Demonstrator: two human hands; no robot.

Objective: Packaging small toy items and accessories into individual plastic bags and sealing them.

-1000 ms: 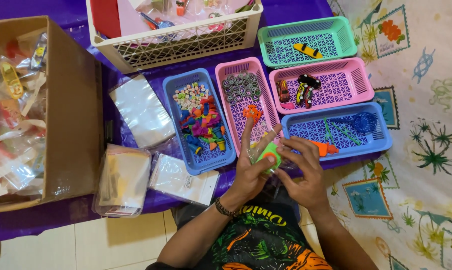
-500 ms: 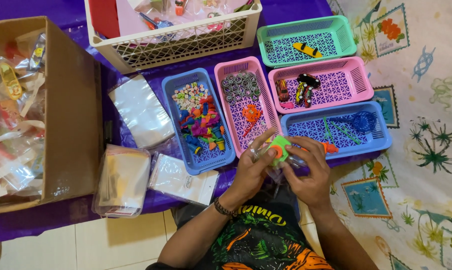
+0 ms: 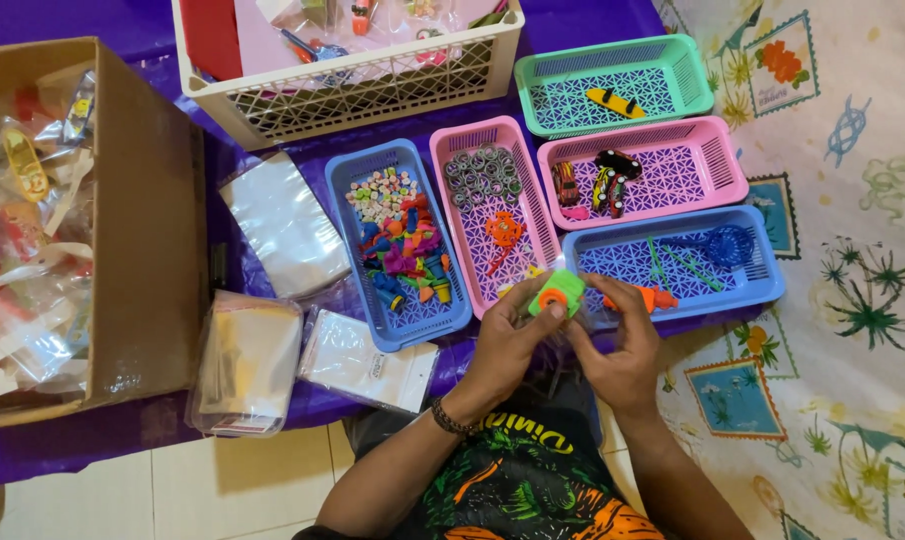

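While both hands met low over the purple table [image 3: 103,445], the left hand [image 3: 508,345] had its fingers curled under a small green toy [image 3: 557,294] with an orange centre, thumb pressed near it. The right hand [image 3: 623,350] cupped the other side, fingers bent and touching the toy, and an orange piece [image 3: 655,298] poked out just beyond its fingertips. That toy sat in front of the pink tray [image 3: 541,215] and the blue tray [image 3: 763,275], right at their near edges. Left of them, a second blue tray [image 3: 341,240] held a heap of small coloured bits. Clear bags [image 3: 283,225] and flat packets [image 3: 248,365] lay beside the cardboard box [image 3: 138,230], well apart from the hands.
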